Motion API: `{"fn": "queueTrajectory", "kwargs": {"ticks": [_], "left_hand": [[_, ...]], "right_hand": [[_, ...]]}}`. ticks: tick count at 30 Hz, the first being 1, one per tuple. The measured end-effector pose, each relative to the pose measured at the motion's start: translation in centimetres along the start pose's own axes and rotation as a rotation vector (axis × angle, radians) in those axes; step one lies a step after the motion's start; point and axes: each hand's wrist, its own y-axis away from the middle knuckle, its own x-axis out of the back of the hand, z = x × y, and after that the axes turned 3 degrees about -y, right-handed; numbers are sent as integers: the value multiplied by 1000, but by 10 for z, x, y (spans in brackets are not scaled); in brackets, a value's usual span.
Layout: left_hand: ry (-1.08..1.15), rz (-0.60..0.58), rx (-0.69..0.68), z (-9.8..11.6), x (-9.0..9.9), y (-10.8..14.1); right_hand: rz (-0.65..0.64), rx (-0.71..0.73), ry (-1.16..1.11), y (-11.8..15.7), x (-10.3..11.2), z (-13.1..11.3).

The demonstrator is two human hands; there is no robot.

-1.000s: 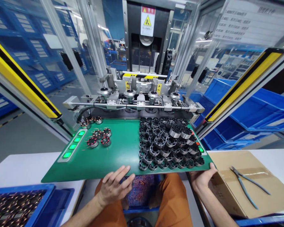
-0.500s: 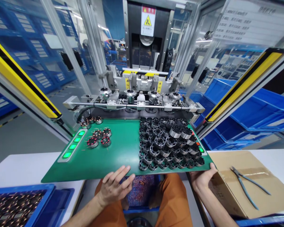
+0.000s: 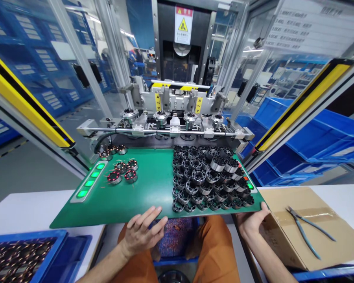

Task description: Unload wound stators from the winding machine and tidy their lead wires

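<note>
Green tabletop [image 3: 147, 196], smooth, faintly shiny, black-and-silver slotted rings [image 3: 212, 180], stacked

"What's over on the left?"

"Tall blue storage units [image 3: 41, 74] with rows of white labels, set on a grey floor [image 3: 26, 171] — a black-and-yellow line [image 3: 0, 156] runs across it."

"And towards the back?"

"A stretch of blue wall [image 3: 140, 17], a bright strip of light [image 3: 127, 33] slanting near it, and, right of centre, tall pale panes [image 3: 220, 39] that look like a window."

"The far right?"

"Blurred shelving [image 3: 296, 74] in the distance; nearer, big blue bins [image 3: 312, 137] stacked one on another."

"Any furniture close up?"

"A white surface [image 3: 32, 204] at lower left, a second surface [image 3: 342, 202] at the right edge — both evenly lit."
</note>
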Motion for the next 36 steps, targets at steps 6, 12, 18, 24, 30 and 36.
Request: {"fn": "queueTrajectory", "kwargs": {"ticks": [6, 12, 18, 24, 30, 36], "left_hand": [[3, 3, -3, 0, 1, -3], [2, 2, -5, 0, 3, -5], [-2, -2, -3, 0, 2, -2], [6, -7, 1, 0, 1, -1], [4, -9, 6, 0, 1, 0], [8, -8, 11, 0, 0, 3]], "right_hand": [[17, -2, 18, 0, 1, 0], [21, -31, 26, 1, 1, -1], [32, -31, 20, 0, 1, 0], [-4, 2, 43, -1, 3, 1], [11, -3, 33, -2, 5, 2], [12, 33, 10, -5, 7, 4]]}}
